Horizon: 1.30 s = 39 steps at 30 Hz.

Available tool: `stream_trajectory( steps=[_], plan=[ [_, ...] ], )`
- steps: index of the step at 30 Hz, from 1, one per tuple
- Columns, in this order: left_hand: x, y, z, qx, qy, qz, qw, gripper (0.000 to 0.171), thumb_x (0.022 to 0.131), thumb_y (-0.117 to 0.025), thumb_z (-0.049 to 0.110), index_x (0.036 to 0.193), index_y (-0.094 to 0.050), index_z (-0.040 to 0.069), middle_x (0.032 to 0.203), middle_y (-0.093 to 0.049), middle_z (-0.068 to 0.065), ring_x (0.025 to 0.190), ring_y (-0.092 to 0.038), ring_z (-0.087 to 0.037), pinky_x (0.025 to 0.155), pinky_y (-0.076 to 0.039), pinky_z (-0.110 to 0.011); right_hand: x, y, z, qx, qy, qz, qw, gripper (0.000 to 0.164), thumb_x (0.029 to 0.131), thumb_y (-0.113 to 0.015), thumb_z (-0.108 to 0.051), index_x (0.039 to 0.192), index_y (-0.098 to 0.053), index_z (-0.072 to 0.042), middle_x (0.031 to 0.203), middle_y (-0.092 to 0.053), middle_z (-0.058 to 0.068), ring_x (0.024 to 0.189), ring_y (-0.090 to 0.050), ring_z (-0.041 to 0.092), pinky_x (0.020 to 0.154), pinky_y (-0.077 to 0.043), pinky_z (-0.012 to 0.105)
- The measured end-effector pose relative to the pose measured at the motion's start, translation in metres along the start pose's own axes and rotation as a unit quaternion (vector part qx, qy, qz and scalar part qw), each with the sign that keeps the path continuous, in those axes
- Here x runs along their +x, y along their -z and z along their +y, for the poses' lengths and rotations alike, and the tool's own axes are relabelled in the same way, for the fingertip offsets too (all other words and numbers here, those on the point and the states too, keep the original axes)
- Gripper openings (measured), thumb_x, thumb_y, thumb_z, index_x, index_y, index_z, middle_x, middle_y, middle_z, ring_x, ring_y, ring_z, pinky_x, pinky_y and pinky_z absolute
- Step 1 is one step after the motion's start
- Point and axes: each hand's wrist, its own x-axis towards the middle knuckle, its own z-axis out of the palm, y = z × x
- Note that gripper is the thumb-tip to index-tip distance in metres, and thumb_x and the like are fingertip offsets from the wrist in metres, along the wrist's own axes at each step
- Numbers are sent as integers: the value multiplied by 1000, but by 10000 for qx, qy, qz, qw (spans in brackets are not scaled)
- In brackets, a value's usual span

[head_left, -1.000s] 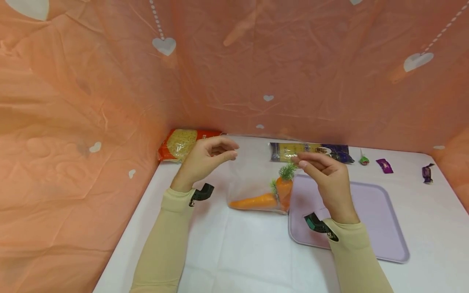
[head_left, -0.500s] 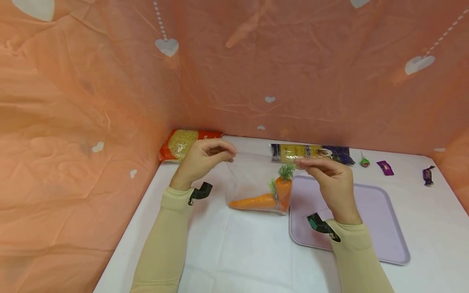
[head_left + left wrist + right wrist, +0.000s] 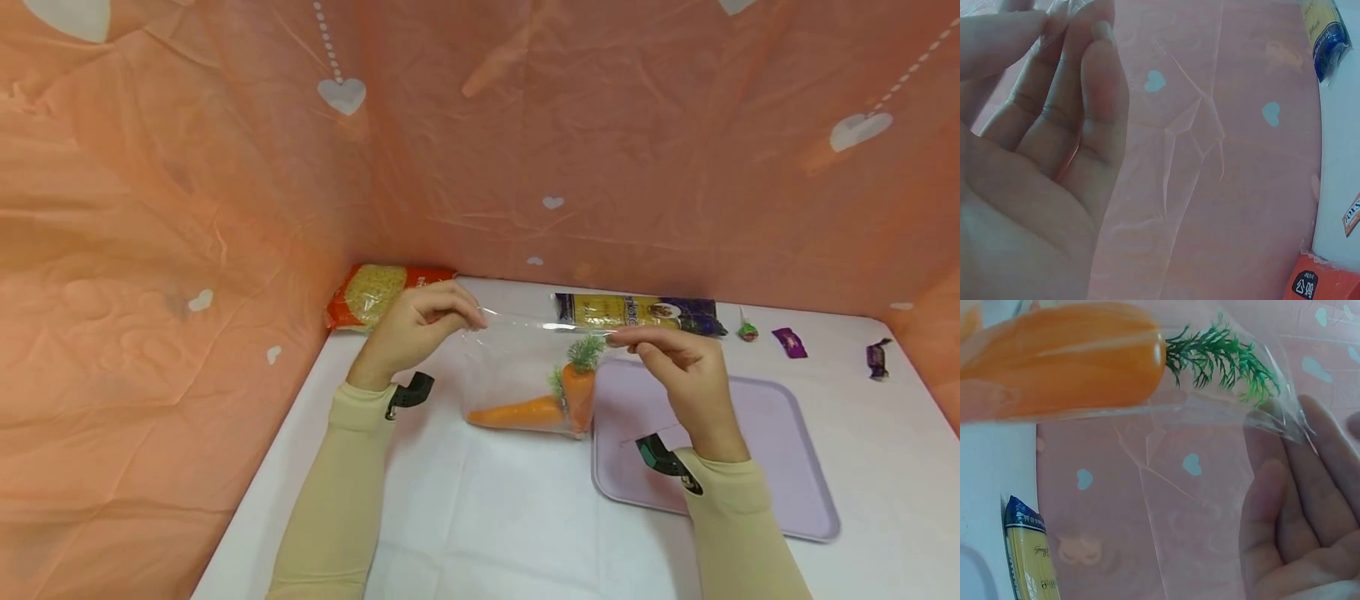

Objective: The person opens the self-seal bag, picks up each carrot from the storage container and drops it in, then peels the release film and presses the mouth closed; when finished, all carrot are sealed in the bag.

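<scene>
A clear plastic bag [image 3: 510,362] hangs stretched between my two hands in the head view. Inside are two orange carrots with green tops: one carrot [image 3: 517,413] lies flat along the bottom, the other carrot [image 3: 578,398] stands upright at the right side. My left hand [image 3: 423,327] pinches the bag's upper left corner; in the left wrist view clear film shows at the fingertips [image 3: 1102,31]. At the upper right corner, my right hand [image 3: 686,375] pinches the rim. Close up in the right wrist view, a carrot [image 3: 1085,362] shows through the film.
A lilac tray [image 3: 772,450] lies under and beside my right forearm. Along the back stand a red pasta bag [image 3: 367,296] and a spaghetti pack [image 3: 611,311]. Farther right are a lollipop [image 3: 747,331], a purple candy [image 3: 789,342] and a dark-wrapped candy [image 3: 877,359]. An orange cloth [image 3: 480,167] walls the table.
My right hand has moved slightly right and down, and the bag's top edge is now pulled straight and taut between the hands. The left hand has barely shifted.
</scene>
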Motion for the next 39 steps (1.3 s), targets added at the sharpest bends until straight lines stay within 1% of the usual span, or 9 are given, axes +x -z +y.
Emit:
stream_trajectory(
  steps=[4, 7, 11, 15, 21, 25, 28, 32, 39],
  plan=[
    [0, 1, 2, 161, 29, -90, 9998, 13, 99, -64, 12, 101, -77, 14, 101, -70, 5, 94, -66, -14, 84, -58, -34, 2, -5, -5, -284, -120, 234, 9993, 19, 89, -74, 0, 107, -73, 7, 103, -77, 3, 101, -70, 16, 89, -57, 21],
    [1, -2, 5, 523, 159, 66, 9985, 7, 95, -72, 21, 99, -76, 23, 99, -69, 9, 92, -65, -10, 81, -57, -29, 3, -10, -6, -671, -188, 453, 9965, 24, 83, -82, -4, 105, -76, 1, 102, -76, 5, 98, -68, 18, 86, -57, 20],
    [6, -9, 6, 881, 449, 422, 9942, 12, 84, -83, 28, 92, -74, 28, 92, -69, 12, 85, -66, -7, 77, -57, -26, 4, -11, -5, -935, -149, 565, 9939, 23, 82, -82, -5, 105, -77, -2, 102, -76, 5, 97, -68, 18, 87, -57, 20],
    [7, -12, 6, 774, 597, 585, 9935, 17, 83, -85, 22, 92, -71, 24, 89, -69, 9, 82, -66, -9, 75, -58, -26, 4, -10, -4, -1079, -64, 561, 9926, 20, 85, -79, -4, 105, -77, -5, 102, -76, 2, 96, -70, 14, 86, -58, 19],
    [8, -15, 8, 805, 394, 308, 9955, 19, 89, -79, 16, 106, -69, 21, 96, -66, 4, 86, -62, -12, 78, -57, -26, 4, -13, -2, -1158, -11, 535, 9918, 21, 88, -76, -3, 109, -75, -6, 105, -75, 4, 98, -69, 13, 88, -57, 18],
    [10, -23, 10, 906, 385, 87, 9951, 41, 90, -75, 11, 127, -64, 25, 102, -62, 4, 86, -61, -12, 78, -57, -28, 2, -23, -1, -1180, -133, 525, 9915, 28, 87, -79, -8, 113, -70, -7, 112, -70, 3, 102, -66, 15, 92, -53, 16],
    [11, -33, 12, 1035, 493, 64, 9934, 52, 86, -80, 22, 133, -59, 29, 100, -60, 7, 82, -62, -13, 77, -57, -28, 2, -34, -1, -1243, -210, 525, 9906, 39, 83, -84, -15, 116, -63, -7, 116, -65, 4, 105, -63, 16, 96, -51, 16],
    [14, -45, 15, 1572, 438, 273, 9862, 52, 80, -86, 38, 125, -65, 27, 100, -63, 7, 82, -63, -14, 76, -57, -26, 1, -46, -1, -1385, -251, 686, 9877, 49, 81, -86, -19, 115, -54, -4, 114, -60, 5, 104, -62, 15, 96, -51, 15],
    [12, -42, 17, 1819, 439, 656, 9801, 27, 78, -88, 30, 101, -75, 24, 96, -70, 6, 74, -60, -8, 68, -54, -25, 2, -46, 0, -1000, -416, 880, 9902, 52, 79, -85, -5, 116, -49, 0, 112, -58, 11, 98, -63, 16, 90, -53, 14]
  ],
)
